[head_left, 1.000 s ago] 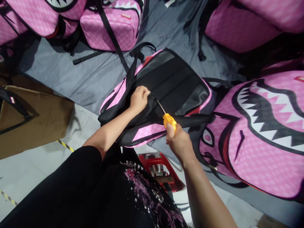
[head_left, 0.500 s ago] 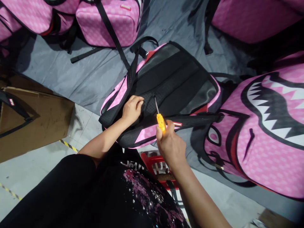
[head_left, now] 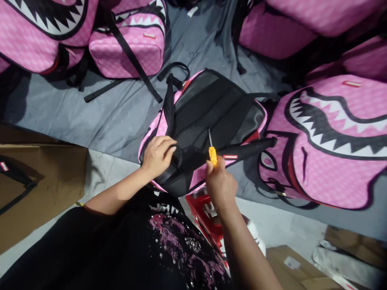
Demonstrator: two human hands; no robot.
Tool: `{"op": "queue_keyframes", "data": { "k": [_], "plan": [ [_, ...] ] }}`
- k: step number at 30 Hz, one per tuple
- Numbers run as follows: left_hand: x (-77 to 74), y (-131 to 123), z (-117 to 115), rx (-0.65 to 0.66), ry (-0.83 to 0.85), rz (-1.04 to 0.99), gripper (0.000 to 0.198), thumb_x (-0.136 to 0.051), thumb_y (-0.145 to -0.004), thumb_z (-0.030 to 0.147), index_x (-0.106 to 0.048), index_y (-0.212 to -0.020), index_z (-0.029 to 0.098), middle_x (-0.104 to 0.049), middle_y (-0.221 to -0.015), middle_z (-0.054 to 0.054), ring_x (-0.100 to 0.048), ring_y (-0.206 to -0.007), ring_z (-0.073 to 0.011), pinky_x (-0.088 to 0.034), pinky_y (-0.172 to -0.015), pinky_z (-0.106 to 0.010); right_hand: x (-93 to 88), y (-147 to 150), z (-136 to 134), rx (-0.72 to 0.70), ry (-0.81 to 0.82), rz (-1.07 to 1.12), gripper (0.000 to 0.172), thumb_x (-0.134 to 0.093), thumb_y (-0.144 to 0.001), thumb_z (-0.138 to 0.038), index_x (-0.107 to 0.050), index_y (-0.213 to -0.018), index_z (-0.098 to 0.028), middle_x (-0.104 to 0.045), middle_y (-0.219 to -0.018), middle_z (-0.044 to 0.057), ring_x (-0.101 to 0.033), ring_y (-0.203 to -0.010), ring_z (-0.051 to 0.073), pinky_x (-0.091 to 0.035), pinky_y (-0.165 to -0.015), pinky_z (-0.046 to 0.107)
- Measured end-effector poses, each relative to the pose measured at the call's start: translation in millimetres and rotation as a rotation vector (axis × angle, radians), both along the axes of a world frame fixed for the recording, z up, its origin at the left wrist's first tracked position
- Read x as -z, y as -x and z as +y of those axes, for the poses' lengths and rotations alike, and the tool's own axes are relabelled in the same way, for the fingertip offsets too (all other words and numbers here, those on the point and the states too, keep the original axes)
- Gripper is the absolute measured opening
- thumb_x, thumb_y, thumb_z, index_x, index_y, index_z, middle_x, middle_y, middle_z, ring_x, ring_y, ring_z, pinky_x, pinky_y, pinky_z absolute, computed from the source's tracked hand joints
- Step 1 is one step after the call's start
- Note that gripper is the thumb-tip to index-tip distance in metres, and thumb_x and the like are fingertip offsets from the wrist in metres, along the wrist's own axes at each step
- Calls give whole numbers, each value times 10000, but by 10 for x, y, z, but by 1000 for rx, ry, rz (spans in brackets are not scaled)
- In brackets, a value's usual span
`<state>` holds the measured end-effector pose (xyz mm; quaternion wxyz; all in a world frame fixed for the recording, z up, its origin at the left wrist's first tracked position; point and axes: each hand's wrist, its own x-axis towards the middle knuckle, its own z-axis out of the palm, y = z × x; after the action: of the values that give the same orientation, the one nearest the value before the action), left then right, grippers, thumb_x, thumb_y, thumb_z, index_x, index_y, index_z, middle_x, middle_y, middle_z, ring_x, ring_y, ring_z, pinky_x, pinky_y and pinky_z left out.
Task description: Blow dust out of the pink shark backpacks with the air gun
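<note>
A pink backpack point(head_left: 211, 108) lies with its black mesh back panel up on a grey sheet in front of me. My left hand point(head_left: 157, 155) is closed on the black shoulder strap point(head_left: 193, 155) at the bag's near edge. My right hand point(head_left: 220, 185) grips a small tool with a yellow handle point(head_left: 213, 155); its thin metal shaft points up onto the black panel just above the strap.
Several pink backpacks with shark-mouth prints point(head_left: 326, 137) lie around on the grey sheet point(head_left: 90, 117). Brown cardboard point(head_left: 39, 189) lies at the left, more cardboard point(head_left: 296, 266) at the lower right. A red plastic stool point(head_left: 205, 217) stands below my right arm.
My left hand has slid down the bag and closed on the strap. My right hand swung the tool's shaft from slanting left to upright. The view shifted, showing more cardboard at the lower right.
</note>
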<state>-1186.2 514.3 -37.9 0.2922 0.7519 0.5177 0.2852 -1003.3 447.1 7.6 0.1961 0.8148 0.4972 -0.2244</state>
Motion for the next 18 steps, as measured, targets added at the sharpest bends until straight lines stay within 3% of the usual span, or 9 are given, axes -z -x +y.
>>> {"op": "queue_keyframes", "data": {
  "k": [3,6,8,10,14,18],
  "plan": [
    [268,324,372,-170,87,70,424,-619,-879,375,-587,-1255,181,-580,-1328,-123,-501,-1267,-270,-374,-1095,-437,20,184,73,-25,-16,17,417,-323,-1037,-470,-428,-1322,-185,-719,-838,91,-697,-730,222,-341,-571,251],
    [596,487,820,-241,444,20,680,-746,-758,444,-521,-1335,164,-534,-1408,-163,-483,-1308,-313,-362,-1095,-432,35,357,160,57,-39,-14,403,-323,-1037,-462,-434,-1306,-183,-721,-847,100,-707,-763,234,-376,-592,255],
    [770,501,1037,-192,685,-78,598,-755,-739,475,-594,-1226,167,-631,-1286,-142,-578,-1187,-294,-415,-1019,-388,41,457,202,132,-64,-53,397,-311,-1039,-458,-439,-1289,-178,-720,-846,107,-711,-782,243,-393,-601,261],
    [880,475,1127,-175,778,-137,412,-732,-760,463,-654,-1039,169,-707,-1088,-100,-641,-1010,-258,-455,-906,-342,52,546,221,122,-83,-35,394,-319,-1036,-464,-447,-1277,-178,-720,-848,107,-714,-793,251,-404,-610,266],
    [946,443,901,-314,671,-157,172,-639,-824,341,-608,-757,186,-674,-793,-28,-611,-775,-188,-436,-731,-273,74,674,208,202,-133,-54,390,-312,-1039,-450,-447,-1265,-162,-722,-860,118,-717,-804,263,-414,-618,273],
    [925,464,397,-415,644,-335,182,-573,-856,341,-582,-760,187,-631,-745,6,-565,-716,-150,-418,-678,-241,42,735,158,188,-159,12,402,-296,-1041,-446,-438,-1280,-156,-722,-891,124,-712,-811,260,-417,-628,276]
  ]
}}
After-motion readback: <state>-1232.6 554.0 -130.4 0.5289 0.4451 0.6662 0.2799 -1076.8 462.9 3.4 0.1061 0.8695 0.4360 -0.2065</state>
